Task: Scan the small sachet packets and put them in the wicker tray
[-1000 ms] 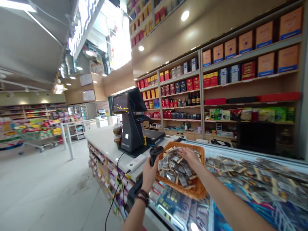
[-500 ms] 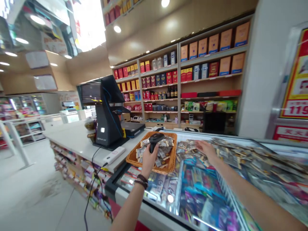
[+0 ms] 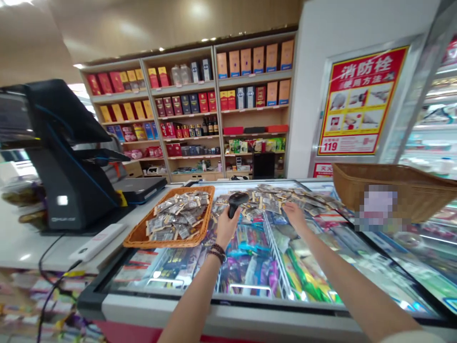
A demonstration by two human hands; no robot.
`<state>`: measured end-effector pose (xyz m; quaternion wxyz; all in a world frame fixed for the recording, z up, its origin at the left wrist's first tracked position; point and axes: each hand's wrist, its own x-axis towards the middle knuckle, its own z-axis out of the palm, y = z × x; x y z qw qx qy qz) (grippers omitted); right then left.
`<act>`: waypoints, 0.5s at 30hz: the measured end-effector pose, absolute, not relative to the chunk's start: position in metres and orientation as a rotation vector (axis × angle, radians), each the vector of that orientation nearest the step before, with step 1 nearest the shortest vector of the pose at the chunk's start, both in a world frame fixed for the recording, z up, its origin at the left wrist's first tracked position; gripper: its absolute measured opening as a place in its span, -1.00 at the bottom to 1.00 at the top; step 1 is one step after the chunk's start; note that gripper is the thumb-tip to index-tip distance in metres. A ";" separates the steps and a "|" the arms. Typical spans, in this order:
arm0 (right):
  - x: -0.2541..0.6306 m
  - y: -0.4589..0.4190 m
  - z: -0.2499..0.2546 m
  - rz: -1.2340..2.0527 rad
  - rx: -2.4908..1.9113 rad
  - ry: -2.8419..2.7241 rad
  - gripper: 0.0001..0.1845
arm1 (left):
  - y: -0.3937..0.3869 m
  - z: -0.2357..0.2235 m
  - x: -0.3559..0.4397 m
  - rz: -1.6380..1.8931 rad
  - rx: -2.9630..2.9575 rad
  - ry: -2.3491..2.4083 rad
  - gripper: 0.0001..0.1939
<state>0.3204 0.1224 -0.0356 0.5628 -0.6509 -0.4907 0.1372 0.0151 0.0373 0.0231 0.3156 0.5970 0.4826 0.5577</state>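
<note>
– What did the left hand (image 3: 225,229) have?

– A black scanner (image 3: 238,198). Its fingers were wrapped around the handle, with the scanner's head sticking out above them. A dark beaded bracelet (image 3: 216,253) circled the wrist below those fingers.

– And the right hand (image 3: 294,216)?

– That one was over the glass-topped freezer (image 3: 143,307), its bent fingers pointing leftward, close to the loose packets (image 3: 270,205). I couldn't tell whether they touched or pinched one.

– How did those packets lie?

– Spread across the freezer's glass, from behind the scanner, through the gap between the two hands' fingers, to beyond the right fingers.

– Any others?

– Yes, a heap of packets (image 3: 178,214) filled the wicker basket (image 3: 160,244), to the left of the left fingers and apart from them.

– What stood farther off?

– Well left of the left fingers, a black register (image 3: 73,166) stood on the white desk (image 3: 17,247), with a long white device (image 3: 100,242) in front. Right of the right fingers, well apart, was a brown basket (image 3: 426,200). Beyond both hands' fingers, shelves (image 3: 193,114) held rows of boxes.
</note>
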 end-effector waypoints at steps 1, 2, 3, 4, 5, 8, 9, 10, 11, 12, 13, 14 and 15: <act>0.316 0.122 -0.040 0.310 -1.563 -1.169 -0.63 | 0.039 0.017 0.018 1.445 1.585 1.289 -0.54; 0.311 0.121 -0.043 0.283 -1.607 -1.194 -0.60 | 0.039 0.011 0.020 1.423 1.595 1.308 -0.54; 0.306 0.121 -0.045 0.242 -1.660 -1.227 -0.57 | 0.039 0.007 0.022 1.402 1.600 1.325 -0.53; 0.302 0.121 -0.046 0.188 -1.719 -1.261 -0.52 | 0.039 0.004 0.023 1.384 1.600 1.338 -0.52; 0.297 0.121 -0.045 0.125 -1.777 -1.293 -0.48 | 0.038 0.002 0.023 1.370 1.595 1.345 -0.50; 0.286 0.122 -0.037 -0.049 -1.849 -1.371 -0.38 | 0.037 0.000 0.023 1.364 1.550 1.318 -0.46; 0.282 0.122 -0.034 -0.093 -1.844 -1.407 -0.38 | 0.037 0.000 0.023 1.365 1.533 1.304 -0.45; 0.278 0.122 -0.032 -0.124 -1.832 -1.456 -0.38 | 0.037 0.000 0.023 1.366 1.517 1.295 -0.44; 0.274 0.122 -0.030 -0.140 -1.819 -1.513 -0.39 | 0.037 0.001 0.023 1.363 1.511 1.293 -0.43; 0.271 0.122 -0.028 -0.145 -1.809 -1.570 -0.40 | 0.037 0.001 0.022 1.358 1.521 1.300 -0.43; 0.268 0.123 -0.026 -0.144 -1.804 -1.617 -0.40 | 0.036 0.001 0.022 1.353 1.543 1.314 -0.44; 0.265 0.124 -0.023 -0.142 -1.802 -1.652 -0.40 | 0.036 0.001 0.022 1.349 1.571 1.330 -0.45; 0.264 0.125 -0.020 -0.139 -1.802 -1.679 -0.40 | 0.036 0.001 0.022 1.344 1.601 1.347 -0.47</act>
